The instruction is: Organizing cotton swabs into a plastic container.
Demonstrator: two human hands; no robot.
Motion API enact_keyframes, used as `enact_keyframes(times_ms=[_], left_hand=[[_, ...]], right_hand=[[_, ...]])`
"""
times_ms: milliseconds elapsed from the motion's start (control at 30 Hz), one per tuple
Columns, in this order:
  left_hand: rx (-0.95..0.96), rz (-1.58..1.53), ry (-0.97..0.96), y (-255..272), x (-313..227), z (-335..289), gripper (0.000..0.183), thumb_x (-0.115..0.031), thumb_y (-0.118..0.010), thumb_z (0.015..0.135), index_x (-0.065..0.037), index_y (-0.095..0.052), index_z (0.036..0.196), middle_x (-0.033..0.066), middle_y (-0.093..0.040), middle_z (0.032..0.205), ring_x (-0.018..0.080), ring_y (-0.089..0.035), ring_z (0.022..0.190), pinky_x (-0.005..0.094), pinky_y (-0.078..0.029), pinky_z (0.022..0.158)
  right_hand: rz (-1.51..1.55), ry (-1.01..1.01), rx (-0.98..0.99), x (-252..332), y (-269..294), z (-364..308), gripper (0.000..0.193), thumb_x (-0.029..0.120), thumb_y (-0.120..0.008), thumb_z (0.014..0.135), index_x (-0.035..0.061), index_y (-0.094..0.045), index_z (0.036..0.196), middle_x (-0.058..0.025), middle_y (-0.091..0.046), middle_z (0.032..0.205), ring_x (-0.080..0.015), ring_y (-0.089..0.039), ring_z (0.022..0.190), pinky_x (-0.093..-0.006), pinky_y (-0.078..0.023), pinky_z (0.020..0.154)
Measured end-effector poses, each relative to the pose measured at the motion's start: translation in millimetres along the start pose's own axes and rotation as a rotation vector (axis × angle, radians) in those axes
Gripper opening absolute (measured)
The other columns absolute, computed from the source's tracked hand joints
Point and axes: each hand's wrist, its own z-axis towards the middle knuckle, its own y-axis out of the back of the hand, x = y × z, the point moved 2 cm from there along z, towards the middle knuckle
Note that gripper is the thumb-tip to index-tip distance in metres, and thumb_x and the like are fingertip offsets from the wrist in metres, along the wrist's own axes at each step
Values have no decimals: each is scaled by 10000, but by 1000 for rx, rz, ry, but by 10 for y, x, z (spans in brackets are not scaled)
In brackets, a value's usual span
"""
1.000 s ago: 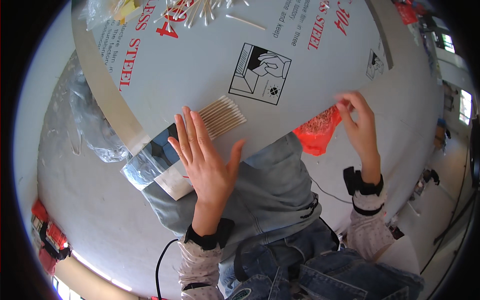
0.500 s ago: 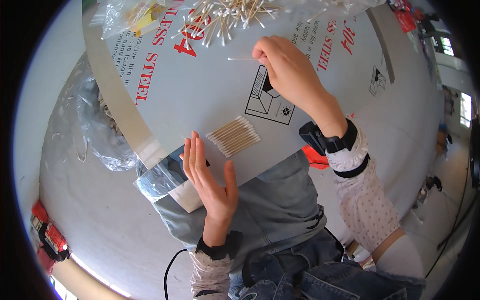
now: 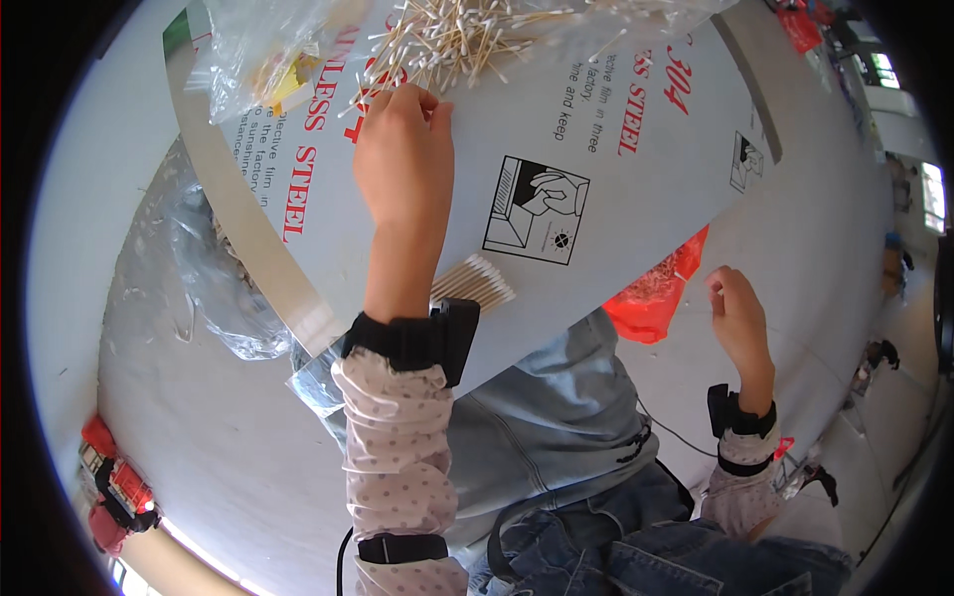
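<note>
A loose heap of cotton swabs [image 3: 452, 45] lies at the far side of the film-covered board [image 3: 328, 199]. My left hand [image 3: 402, 149] reaches over the board to the heap's near edge. Its fingers are curled inward, and whatever they pinch is hidden behind the hand. Closer to me, a neat row of swabs [image 3: 475, 282] lies side by side, partly covered by my left wrist. Off the board's right edge, my right hand [image 3: 737, 310] hangs beside a red plastic bag [image 3: 651, 298]. Its fingers are closed, and no swab shows between them.
Clear plastic bags [image 3: 238, 60] lie at the board's far left, a yellow piece among them. Another clear bag [image 3: 214, 288] hangs past the left edge. The red bag below the right edge holds a reddish, shredded-looking mass.
My left hand has moved from beside the row up to the heap. My right hand, which pinched a swab over the board, has swung right and down; that swab is out of sight.
</note>
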Motion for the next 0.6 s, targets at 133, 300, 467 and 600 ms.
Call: enact_keyframes(times_ms=[133, 300, 467, 600], left_hand=[[67, 124, 82, -34, -74, 109, 136, -184, -682, 796, -54, -646, 779, 85, -641, 826, 279, -622, 769, 392, -492, 659], [205, 304, 213, 129, -155, -88, 134, -194, -632, 805, -67, -643, 764, 78, -636, 831, 276, -622, 781, 399, -491, 666], [179, 337, 82, 528, -52, -756, 76, -124, -655, 777, -72, -625, 824, 49, -610, 830, 247, -609, 767, 369, -486, 640], [199, 120, -91, 655, 120, -917, 82, -1, -644, 801, -44, -632, 871, 52, -600, 819, 186, -585, 692, 304, -470, 616]], right_hand=[[98, -92, 12, 6, -80, -81, 191, 18, -598, 839, 62, -527, 1010, -112, -586, 973, -299, -588, 891, -380, -486, 733], [226, 13, -3, 414, -107, 20, 237, 54, -607, 859, 61, -541, 1087, -114, -596, 1058, -294, -598, 906, -362, -491, 744], [418, 125, 38, 794, -140, 76, 232, 66, -609, 871, 38, -545, 1092, -114, -576, 1007, -274, -595, 828, -354, -484, 724], [448, 208, 17, 981, -221, 83, 239, 41, -611, 864, 35, -545, 1094, -110, -563, 984, -251, -586, 787, -344, -479, 707]])
